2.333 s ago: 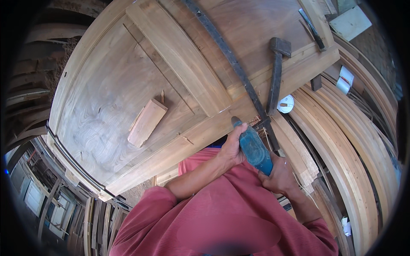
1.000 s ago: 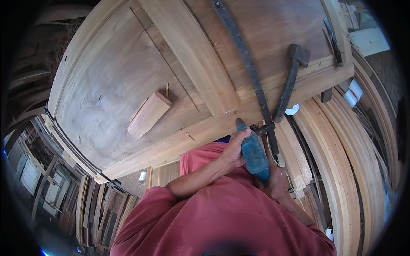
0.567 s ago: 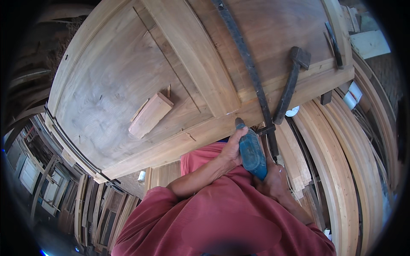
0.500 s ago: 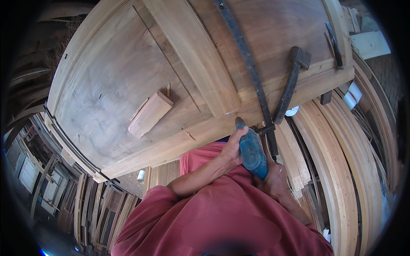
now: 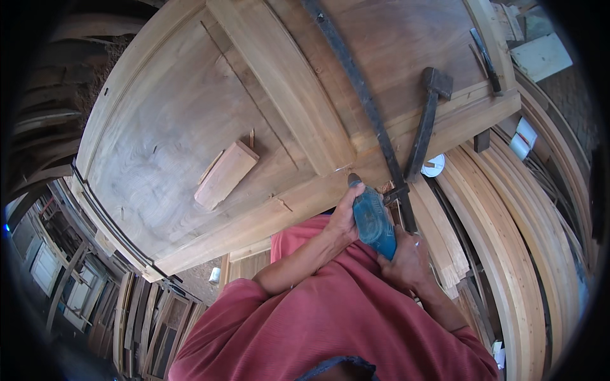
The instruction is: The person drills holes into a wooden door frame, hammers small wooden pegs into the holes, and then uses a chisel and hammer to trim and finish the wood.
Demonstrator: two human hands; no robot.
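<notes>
My left hand (image 5: 345,219) is closed round the front of the blue drill (image 5: 373,222), my right hand (image 5: 406,261) gripping its rear. Drill at the near edge of the wooden door (image 5: 159,152), nose toward the rail — contact, I cannot tell. Metal bar (image 5: 362,95) just right; hammer (image 5: 427,120) beside it; wood block (image 5: 227,174) left, on the door.
</notes>
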